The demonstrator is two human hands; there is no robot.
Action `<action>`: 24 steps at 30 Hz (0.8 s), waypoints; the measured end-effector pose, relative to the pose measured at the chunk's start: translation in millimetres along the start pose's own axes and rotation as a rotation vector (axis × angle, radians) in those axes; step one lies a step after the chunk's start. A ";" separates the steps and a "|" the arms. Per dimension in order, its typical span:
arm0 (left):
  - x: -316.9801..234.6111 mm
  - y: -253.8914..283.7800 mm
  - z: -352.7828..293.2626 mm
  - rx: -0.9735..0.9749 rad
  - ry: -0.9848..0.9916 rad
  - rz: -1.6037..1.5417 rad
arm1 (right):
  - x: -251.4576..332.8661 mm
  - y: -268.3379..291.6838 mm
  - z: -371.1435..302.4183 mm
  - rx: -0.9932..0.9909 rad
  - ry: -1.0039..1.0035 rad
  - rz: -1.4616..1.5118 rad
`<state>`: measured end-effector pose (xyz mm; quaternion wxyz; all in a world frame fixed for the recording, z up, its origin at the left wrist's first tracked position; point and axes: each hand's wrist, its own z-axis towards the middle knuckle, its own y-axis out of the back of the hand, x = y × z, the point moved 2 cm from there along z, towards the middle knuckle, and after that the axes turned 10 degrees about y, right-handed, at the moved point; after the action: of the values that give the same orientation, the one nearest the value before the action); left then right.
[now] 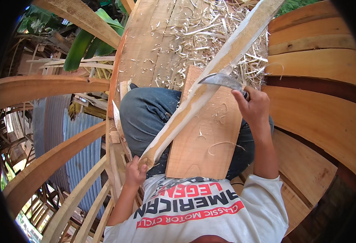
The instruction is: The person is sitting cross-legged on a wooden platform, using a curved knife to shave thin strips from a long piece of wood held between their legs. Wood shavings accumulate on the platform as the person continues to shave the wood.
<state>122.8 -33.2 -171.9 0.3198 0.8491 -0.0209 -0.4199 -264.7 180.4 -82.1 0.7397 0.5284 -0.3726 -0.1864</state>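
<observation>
A long pole (180, 117), partly stripped to pale wood with brown bark strips left on it, slants from my lap up to the far right. My left hand (135, 173) is closed around its near end. In my right hand (254, 104) is a curved knife (221, 79), gripped by its dark handle, most of which my fingers hide. Its blade overlaps the pole about halfway along; whether the edge touches the wood I cannot tell. Beneath the pole, a flat wooden board (204, 148) rests over my lap between my legs.
Curled shavings (216, 30) cover much of the plank floor (141, 52) ahead. Curved ribs (60, 158) rise on the left, with corrugated sheets (84, 154) beyond them. Overlapping planks (320, 113) form a wall close on the right.
</observation>
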 end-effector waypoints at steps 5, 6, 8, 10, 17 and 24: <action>3.3 4.0 2.7 0.072 0.008 -0.038 | -16.9 2.9 6.9 -0.090 0.004 -0.057; 1.4 5.6 3.2 0.084 0.013 -0.047 | -20.4 9.6 14.5 -0.127 0.055 -0.141; 1.0 7.9 4.9 0.095 0.017 -0.012 | -14.8 0.7 9.2 -0.142 0.042 -0.059; 3.1 7.7 4.3 0.094 0.022 0.017 | -0.9 -6.4 -3.3 -0.130 0.134 0.039; 3.8 4.4 3.4 0.076 0.019 0.002 | -10.2 -9.2 -0.2 -0.101 0.026 0.197; 1.4 5.8 2.6 0.094 0.028 0.004 | -21.4 -13.0 0.5 -0.120 0.238 0.081</action>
<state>123.1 -39.6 -170.7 0.2808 0.8689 -0.0378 -0.4058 -277.5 189.6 -101.7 0.8158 0.4862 -0.2916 -0.1143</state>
